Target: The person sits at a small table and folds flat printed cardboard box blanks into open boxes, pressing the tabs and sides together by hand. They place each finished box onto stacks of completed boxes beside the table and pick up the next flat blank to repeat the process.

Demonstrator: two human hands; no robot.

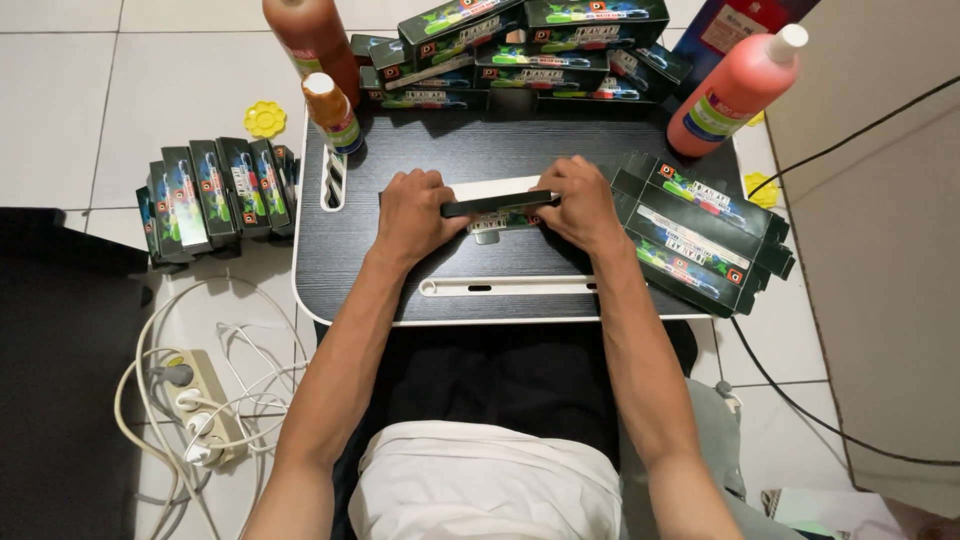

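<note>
A small, partly folded black printed cardboard box (500, 208) is held at the middle of the dark wood-grain lap table (400, 290), pinched from both ends. The left hand (418, 212) is closed on its left end, fingers curled over the top edge; the right hand (585, 203) is closed on its right end likewise. Flattened black boxes (700, 235) are stacked just right of the right hand. A tilted pink plastic bottle (735, 92) is seen at the table's far right corner, and a small orange bottle (332, 112) at the far left.

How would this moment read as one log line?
left hand: grips flat carton | right hand: grips same carton | surface: black lap table | nearby: carton stacks, orange bottles
</note>
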